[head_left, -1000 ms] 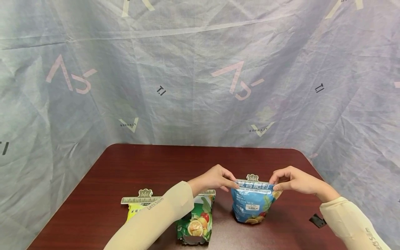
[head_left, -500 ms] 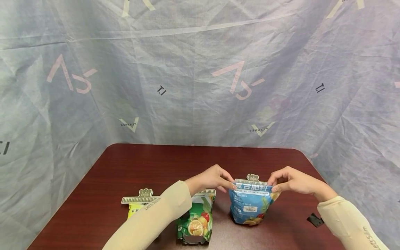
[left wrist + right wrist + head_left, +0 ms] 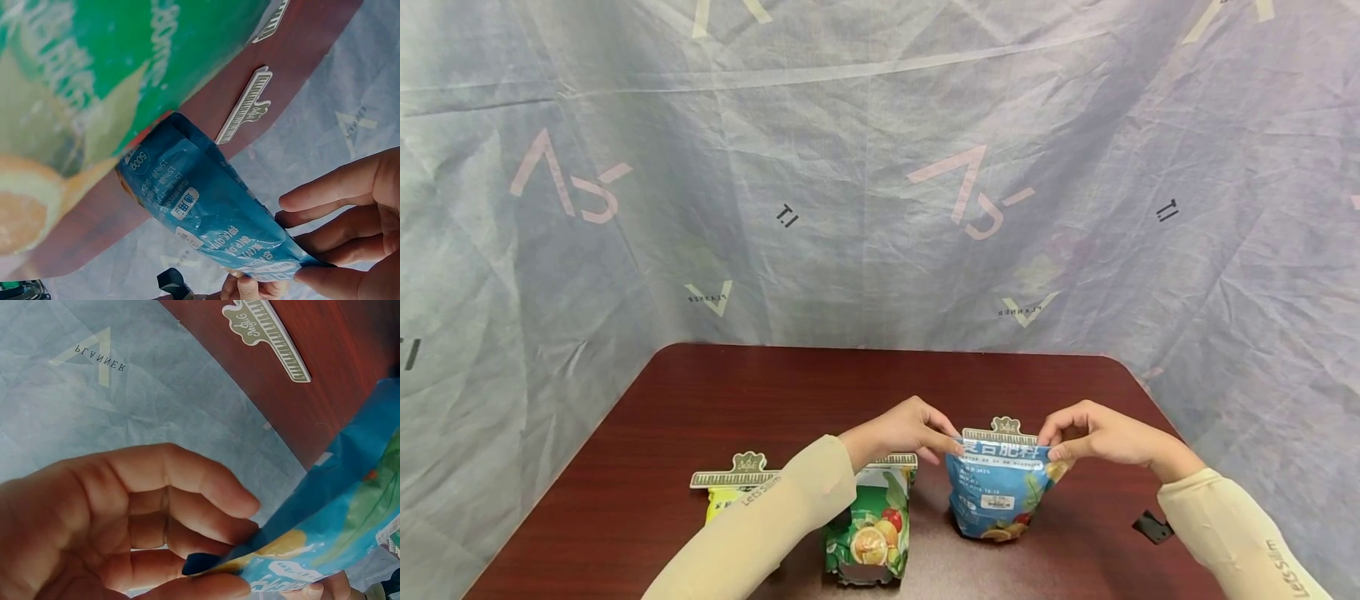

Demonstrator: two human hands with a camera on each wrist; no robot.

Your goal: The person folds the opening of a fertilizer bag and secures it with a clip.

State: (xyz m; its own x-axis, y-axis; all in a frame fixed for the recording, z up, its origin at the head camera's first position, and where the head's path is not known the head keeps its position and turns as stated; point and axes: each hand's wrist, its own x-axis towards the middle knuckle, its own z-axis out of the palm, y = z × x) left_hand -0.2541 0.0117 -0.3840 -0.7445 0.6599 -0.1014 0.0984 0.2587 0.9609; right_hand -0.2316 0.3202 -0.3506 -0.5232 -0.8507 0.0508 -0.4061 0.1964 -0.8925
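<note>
A blue plastic pouch (image 3: 997, 492) with white lettering and fruit pictures stands on the table at the right of the head view. My left hand (image 3: 904, 429) pinches its top left corner, thumb in front. At the top right corner, the thumb and fingers of my right hand (image 3: 1105, 433) grip the film. The right wrist view shows the pouch edge (image 3: 300, 506) between those fingers. Behind the pouch lies a piano-key patterned flat piece (image 3: 247, 106) with a crest-like top, apart from it on the tabletop.
Left of the blue pouch sits a green fruit-printed bag (image 3: 868, 529), with a similar piano-key piece (image 3: 901, 459) at its top. A yellow bag (image 3: 721, 500) stands farther left, partly behind my left sleeve. A small black object (image 3: 1152, 527) is near my right forearm on the dark red table (image 3: 760, 383).
Both hands have shifted slightly left along with the blue pouch, which sits a little nearer to me. The other bags have stayed in place.
</note>
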